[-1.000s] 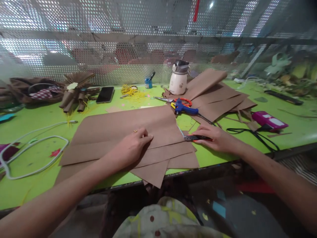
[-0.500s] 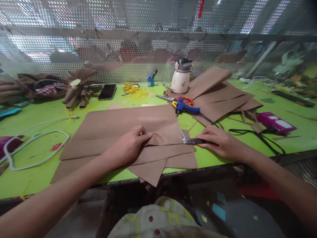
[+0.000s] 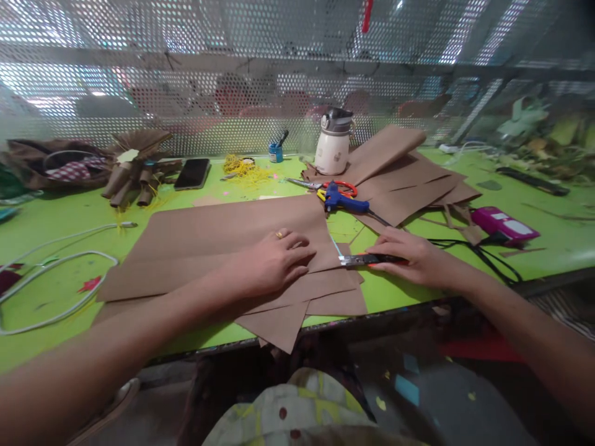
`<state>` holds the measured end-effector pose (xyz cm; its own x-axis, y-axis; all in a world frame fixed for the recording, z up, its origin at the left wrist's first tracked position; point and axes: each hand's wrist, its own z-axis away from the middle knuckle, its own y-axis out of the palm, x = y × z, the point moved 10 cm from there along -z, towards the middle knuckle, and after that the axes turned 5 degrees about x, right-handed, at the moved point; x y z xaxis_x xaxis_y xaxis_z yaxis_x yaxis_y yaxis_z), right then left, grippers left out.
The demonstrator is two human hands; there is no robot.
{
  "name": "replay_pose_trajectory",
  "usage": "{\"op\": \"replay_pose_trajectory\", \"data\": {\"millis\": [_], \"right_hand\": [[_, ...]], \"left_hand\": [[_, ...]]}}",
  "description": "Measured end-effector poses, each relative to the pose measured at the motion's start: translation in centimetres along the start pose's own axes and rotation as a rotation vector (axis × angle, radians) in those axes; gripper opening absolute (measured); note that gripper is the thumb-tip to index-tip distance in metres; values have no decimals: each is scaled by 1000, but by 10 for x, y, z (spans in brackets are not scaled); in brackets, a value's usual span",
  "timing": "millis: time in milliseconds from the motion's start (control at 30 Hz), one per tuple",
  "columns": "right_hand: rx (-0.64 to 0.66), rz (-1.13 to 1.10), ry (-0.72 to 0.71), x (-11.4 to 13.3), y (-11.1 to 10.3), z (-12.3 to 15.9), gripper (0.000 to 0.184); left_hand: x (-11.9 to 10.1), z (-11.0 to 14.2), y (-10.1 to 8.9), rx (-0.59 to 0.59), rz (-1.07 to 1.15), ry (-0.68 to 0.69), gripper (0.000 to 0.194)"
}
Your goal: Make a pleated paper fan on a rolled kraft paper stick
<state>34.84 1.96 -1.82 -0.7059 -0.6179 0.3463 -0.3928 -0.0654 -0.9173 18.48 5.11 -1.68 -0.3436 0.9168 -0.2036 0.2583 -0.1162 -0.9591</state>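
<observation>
My left hand (image 3: 283, 260) lies on a large folded sheet of brown paper (image 3: 204, 229), fingers spread and loosely bent. Other pieces of brown paper (image 3: 274, 328) stick out beneath it, some over the table's front edge. At the sheet's right edge, my right hand (image 3: 411, 255) is closed around a black-and-orange hand tool (image 3: 356, 261). Its metal end points left, close to the paper; I cannot make out its exact kind. A thin pale-blue line (image 3: 335, 245) runs up from that end. Behind them lie a blue glue gun (image 3: 344, 201) and orange-and-yellow-handled scissors (image 3: 307, 184).
On the green tabletop (image 3: 60, 241) lie a white cable (image 3: 111, 257), a black phone (image 3: 192, 174) and yellow shreds (image 3: 244, 167). A cream bottle (image 3: 332, 148) stands by stacked brown paper (image 3: 413, 176). At right is a purple box (image 3: 504, 224) with black cord. Perforated metal (image 3: 195, 93) closes the back.
My left hand has let go of its pinch on the paper, shifted right and flattened over it. The wrinkle there has smoothed. The right hand keeps its hold; the view shifted slightly.
</observation>
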Motion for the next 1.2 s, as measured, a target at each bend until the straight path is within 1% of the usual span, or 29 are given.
{"op": "replay_pose_trajectory", "data": {"millis": [100,233,333,400,533,667,767,867,967,1200], "right_hand": [[5,-22,23,5,-5,4,26],[46,-34,48,19,-8,12,26],[77,-18,57,32,-3,20,27],[70,5,75,38,4,27,28],[8,45,125,48,14,39,30],[-31,85,156,53,20,43,29],[-40,108,150,54,23,40,29],[-44,113,130,55,25,37,29],[-42,110,123,57,26,39,29],[-56,91,179,65,21,57,28]], "left_hand": [[-6,-5,6,34,-46,22,37],[-24,4,0,73,-18,19,37],[-36,13,-2,72,-15,24,36],[-39,18,-1,50,-26,28,33],[-35,21,4,7,-23,26,28],[-28,21,12,19,52,36,33],[-19,21,16,-2,130,14,35],[-13,21,19,-20,179,-1,34],[-13,21,19,-17,223,-1,33],[-13,20,18,-18,272,-3,32]]}}
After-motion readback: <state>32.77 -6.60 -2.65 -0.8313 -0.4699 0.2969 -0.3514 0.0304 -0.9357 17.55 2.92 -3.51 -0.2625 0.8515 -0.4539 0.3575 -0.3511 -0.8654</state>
